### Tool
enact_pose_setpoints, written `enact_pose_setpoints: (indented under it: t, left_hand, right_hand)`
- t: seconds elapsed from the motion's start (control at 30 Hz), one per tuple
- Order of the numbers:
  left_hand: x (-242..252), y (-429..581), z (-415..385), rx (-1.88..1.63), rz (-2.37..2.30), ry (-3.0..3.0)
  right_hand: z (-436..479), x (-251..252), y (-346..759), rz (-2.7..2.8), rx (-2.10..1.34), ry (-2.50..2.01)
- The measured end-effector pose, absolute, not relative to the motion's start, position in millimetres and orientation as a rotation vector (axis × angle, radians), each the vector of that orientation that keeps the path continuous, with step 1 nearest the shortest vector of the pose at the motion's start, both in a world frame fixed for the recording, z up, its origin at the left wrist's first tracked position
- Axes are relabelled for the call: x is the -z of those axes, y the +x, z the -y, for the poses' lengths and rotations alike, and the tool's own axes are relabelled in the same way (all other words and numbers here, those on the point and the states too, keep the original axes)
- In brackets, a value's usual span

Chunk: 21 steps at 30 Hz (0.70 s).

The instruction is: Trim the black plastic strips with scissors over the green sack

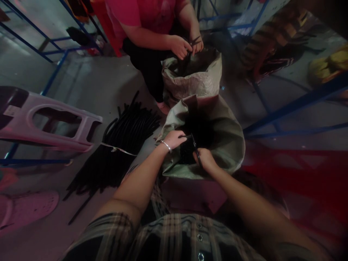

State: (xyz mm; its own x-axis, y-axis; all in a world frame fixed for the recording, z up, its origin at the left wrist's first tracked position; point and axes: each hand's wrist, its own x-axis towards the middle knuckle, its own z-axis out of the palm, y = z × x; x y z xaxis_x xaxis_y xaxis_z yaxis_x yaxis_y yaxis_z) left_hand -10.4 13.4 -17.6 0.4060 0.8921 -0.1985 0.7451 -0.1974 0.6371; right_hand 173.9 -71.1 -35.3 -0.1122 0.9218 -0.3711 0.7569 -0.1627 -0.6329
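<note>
Left hand [174,140]: pinching black piece [187,136] over sack [234,146]
Right hand [206,159]: gripping scissors [196,149], piece's 4 o'clock
Bundle [116,156]: lying at sack's 9 o'clock

On my feed's left I see a pale plastic stool [20,123] above a pink plastic piece [29,206]; on the right, blue metal bars [299,104] near a yellow bundle [323,69]. A person in a pink shirt [152,14] faces my camera.

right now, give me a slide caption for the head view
Left hand holding a black piece, right hand holding scissors, over an open sack.
</note>
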Motion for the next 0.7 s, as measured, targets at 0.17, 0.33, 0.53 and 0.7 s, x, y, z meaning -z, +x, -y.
enact_pose_setpoints:
  t: [0.17,0.33,0.53,0.7]
  left_hand:
    - [17.1,-9.8,-13.3,-0.362,-1.416,1.864]
    - [5.3,-4.9,-8.8,-0.393,-1.349,1.473]
    - [1.6,-0.5,-5.6,-0.335,-1.252,1.412]
    - [8.9,-1.1,-5.4,-0.317,-1.214,1.47]
  right_hand:
    - [69.0,34.8,175.3,1.852,-1.139,-1.944]
    - [69.4,32.6,173.2,2.021,-1.165,-1.938]
    - [70.1,30.3,172.6,2.071,-1.212,-1.909]
    - [71.0,30.9,173.3,2.105,-1.183,-1.912]
